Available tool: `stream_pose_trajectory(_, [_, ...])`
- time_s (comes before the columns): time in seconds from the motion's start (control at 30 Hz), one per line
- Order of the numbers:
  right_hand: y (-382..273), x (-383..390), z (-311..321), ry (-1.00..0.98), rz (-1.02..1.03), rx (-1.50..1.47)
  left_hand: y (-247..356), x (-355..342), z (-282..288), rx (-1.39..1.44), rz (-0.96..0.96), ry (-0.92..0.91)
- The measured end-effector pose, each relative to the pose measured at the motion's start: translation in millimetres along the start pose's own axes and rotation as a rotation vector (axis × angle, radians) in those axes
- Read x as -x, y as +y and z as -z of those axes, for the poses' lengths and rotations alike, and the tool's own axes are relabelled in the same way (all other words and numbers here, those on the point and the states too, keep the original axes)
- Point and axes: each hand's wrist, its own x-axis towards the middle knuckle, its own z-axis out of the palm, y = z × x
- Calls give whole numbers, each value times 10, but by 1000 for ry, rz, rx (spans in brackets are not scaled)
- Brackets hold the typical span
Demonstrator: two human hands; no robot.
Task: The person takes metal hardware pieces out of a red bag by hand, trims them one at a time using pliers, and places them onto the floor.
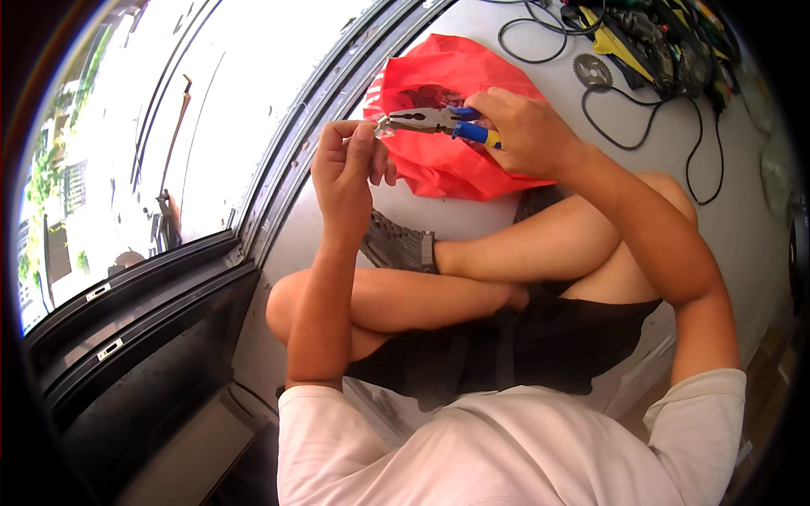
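Observation:
My right hand (525, 126) is wrapped round the blue-and-yellow handles of a pair of pliers (426, 120). The jaws point left, and their tips meet a small shiny metal piece (383, 126). Thumb and forefinger of my left hand (350, 164) pinch that piece from the other side; its exact kind is too small to make out. Just beneath and behind the pliers lies a red bag (456, 72), its mouth open, with some dark small contents (429, 95) partly hidden by the tool.
A dark window frame (291, 143) runs along my left. At the far right lie a circular saw blade (592, 70), a black cable (620, 145) and a heap of yellow-and-black tools (650, 42). My crossed legs (506, 253) rest on the pale floor (742, 244).

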Motion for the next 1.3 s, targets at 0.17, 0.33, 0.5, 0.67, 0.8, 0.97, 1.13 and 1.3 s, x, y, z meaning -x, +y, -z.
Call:
stream_pose_trajectory(0.17, [-5,27,14,26,18,46,-9,36,-19,-61,-26,13])
stream_pose_trajectory(0.33, [-50,56,26,52,24,63,4,67,-39,-114,-27,27])
stream_pose_trajectory(0.5, [-94,24,56,90,38,117,24,40,-25,-118,-23,8])
stream_pose_trajectory(0.67, [-113,40,35,63,2,82,-9,29,-29,8,-25,35])
stream_pose_trajectory(0.8, [-142,79,21,21,-55,101,-9,19,-62,99,-6,46])
stream_pose_trajectory(0.97, [-127,13,-26,13,-94,-79,-18,8,-60,78,-11,83])
stream_pose_trajectory(1.13, [-221,44,-34,-39,-141,-129,-25,48,-52,64,-54,74])
stream_pose_trajectory(1.3, [-258,85,26,-7,-193,-36,-17,90,-105,-126,-108,144])
